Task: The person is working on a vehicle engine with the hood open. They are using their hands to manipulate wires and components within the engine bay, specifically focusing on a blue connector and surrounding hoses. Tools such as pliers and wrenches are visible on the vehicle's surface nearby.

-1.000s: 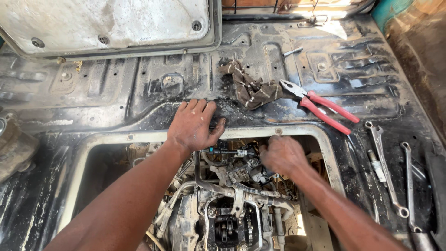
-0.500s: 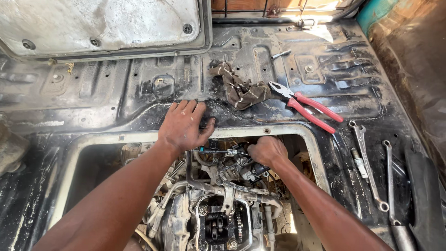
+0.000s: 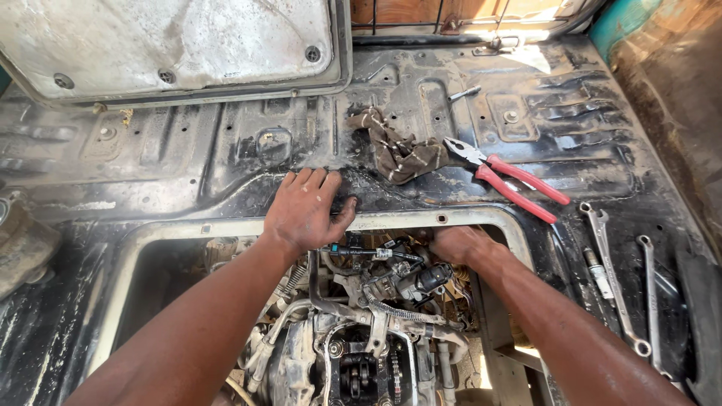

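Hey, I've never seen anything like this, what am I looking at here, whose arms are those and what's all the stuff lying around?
This is one picture from a camera worn on a person's head, looking down at their own two bare arms. They lean over a dirty black metal floor panel with a rectangular opening cut in it; below sits an engine with hoses and wires.

The left hand lies flat on the opening's far edge, holding nothing. The right hand reaches under that edge into the engine parts; its fingers are hidden, so I cannot tell what it grips.

On the floor lie a brown checked rag, red-handled pliers and, at the right, two wrenches. A grey cover plate rests at the top left.
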